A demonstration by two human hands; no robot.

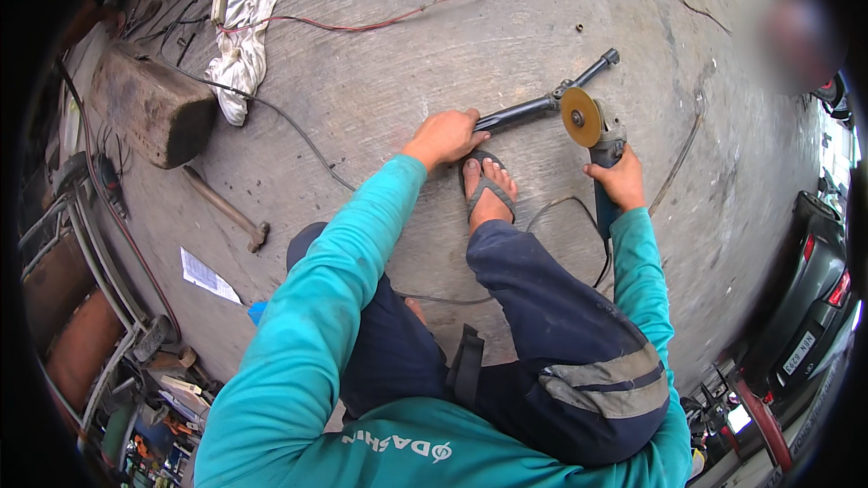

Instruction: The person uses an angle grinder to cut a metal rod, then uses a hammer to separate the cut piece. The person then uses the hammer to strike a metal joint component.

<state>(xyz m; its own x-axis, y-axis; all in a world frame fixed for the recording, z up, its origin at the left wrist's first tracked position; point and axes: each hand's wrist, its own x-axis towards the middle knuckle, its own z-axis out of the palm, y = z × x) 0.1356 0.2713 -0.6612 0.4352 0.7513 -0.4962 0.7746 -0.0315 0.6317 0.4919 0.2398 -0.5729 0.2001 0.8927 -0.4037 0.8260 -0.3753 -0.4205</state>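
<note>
My left hand (445, 137) is closed round the near end of a black metal shaft (517, 114), which has a universal joint (562, 92) partway along. The shaft lies slantwise over the concrete, its far end pointing up and right. My right hand (620, 179) grips an angle grinder (613, 132) by its body. The grinder's yellow-brown disc (581, 117) faces me, close beside the joint; I cannot tell whether they touch or whether the disc spins. My sandalled foot (489, 186) stands just below the shaft, between my hands.
A worn wooden block (149, 104), a white rag (244, 41) and a hammer (226, 206) lie at left, with a paper sheet (208, 275) nearer me. Cords (303, 131) run across the floor. A dark car (800, 294) is at right; a blurred shape (794, 36) is at upper right.
</note>
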